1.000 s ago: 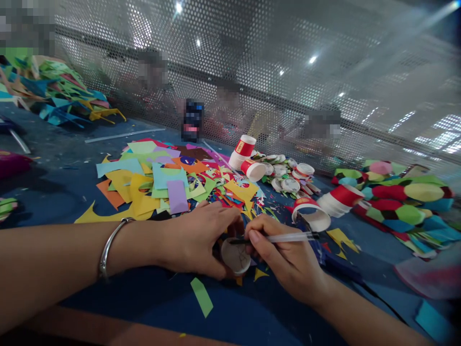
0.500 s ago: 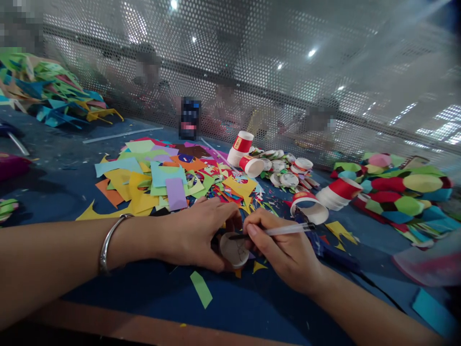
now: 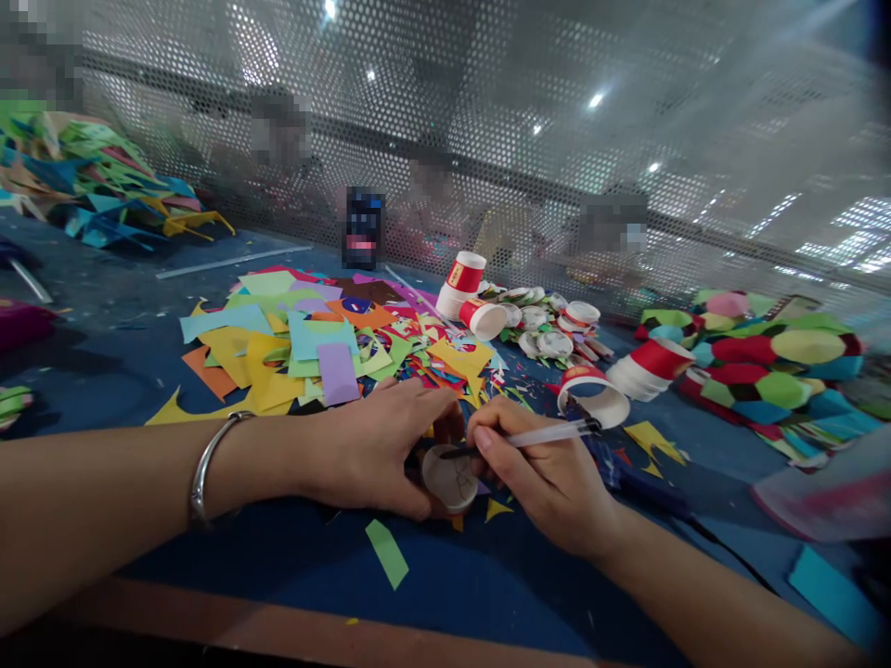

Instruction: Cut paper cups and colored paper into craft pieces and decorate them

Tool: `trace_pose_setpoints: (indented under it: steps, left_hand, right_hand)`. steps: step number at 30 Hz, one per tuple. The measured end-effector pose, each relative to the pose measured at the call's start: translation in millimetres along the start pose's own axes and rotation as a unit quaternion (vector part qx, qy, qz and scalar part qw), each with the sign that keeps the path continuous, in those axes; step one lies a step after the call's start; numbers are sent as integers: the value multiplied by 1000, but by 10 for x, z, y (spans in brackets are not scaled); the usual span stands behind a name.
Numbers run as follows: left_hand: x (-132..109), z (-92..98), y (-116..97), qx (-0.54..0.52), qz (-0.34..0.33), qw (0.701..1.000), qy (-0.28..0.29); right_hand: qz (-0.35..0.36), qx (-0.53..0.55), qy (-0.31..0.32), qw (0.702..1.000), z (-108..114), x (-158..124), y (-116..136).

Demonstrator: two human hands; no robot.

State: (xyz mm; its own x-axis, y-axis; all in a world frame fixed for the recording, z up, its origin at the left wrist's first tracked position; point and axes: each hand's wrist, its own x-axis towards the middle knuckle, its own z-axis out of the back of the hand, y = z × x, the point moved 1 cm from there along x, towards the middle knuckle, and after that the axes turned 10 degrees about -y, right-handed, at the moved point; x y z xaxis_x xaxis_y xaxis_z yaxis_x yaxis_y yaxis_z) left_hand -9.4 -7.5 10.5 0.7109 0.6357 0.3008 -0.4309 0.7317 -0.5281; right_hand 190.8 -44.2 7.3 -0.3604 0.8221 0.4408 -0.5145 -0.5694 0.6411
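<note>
Near the middle of the table, my left hand is curled around a small round white paper cup base with thin dark lines drawn on its face. My right hand grips a pen with a clear barrel and black end. The pen's dark tip rests over the white disc, close to its upper left part. Both hands almost meet at the disc. Part of its edge is hidden by my fingers. Below it lies a green paper strip.
Coloured paper scraps spread behind my hands. Red and white paper cups lie to the right, near a blue glue gun with its cord. Behind stand a phone and a perforated metal screen. Paper-covered pieces are piled at right.
The pen has tilted slightly and its tip has shifted a little on the disc. The whole view has moved slightly. Both hands keep their hold.
</note>
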Motion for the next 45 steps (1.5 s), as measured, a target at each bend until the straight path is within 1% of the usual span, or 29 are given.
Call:
trace_pose_setpoints:
  steps: [5,10,14,17,21,23,27,29,32,36,39,41,43,45]
  left_hand:
    - [-3,9,-7,6,4,1000,2]
    - [-8,34,-53,5,7,1000,11]
    - [-23,39,-78,13,2,1000,6]
    - [-28,27,-57,2,8,1000,2]
    - [-14,5,-1,-15,29,999,-4]
    - [-10,9,15,-16,36,999,1]
    - [-25,78,-7,-9,29,999,27]
    - [-39,118,-37,-13,19,999,31]
    - [-46,125,-71,-21,22,999,16]
    - [-22,9,-70,-17,53,998,-1]
    - [-2,-63,-67,-19,47,998,-31]
    - [-4,-58,-74,-25,42,998,-47]
    - [-19,-18,-87,-39,37,998,-43]
    - [-39,29,-100,-62,32,997,-20]
  right_hand:
    - [4,-4,-28,1000,13,-16,-1]
    - [-16,29,-78,996,31,-40,-3]
    - [-11,54,-101,993,49,-49,8]
    - [-8,55,-100,994,58,-51,2]
    - [-3,34,-75,997,51,-49,-41]
    - [-3,25,-66,997,45,-41,-64]
    - [-4,14,-57,998,43,-19,-74]
    - [3,14,-56,998,46,-10,-61]
    - [12,13,-61,998,53,-7,-40]
    - [13,12,-73,997,63,-14,-35]
    - [14,13,-77,997,68,-22,-33]
    - [20,18,-81,996,75,-27,-24]
    - [27,24,-88,995,87,-32,-10]
    - [32,28,-95,995,100,-37,2]
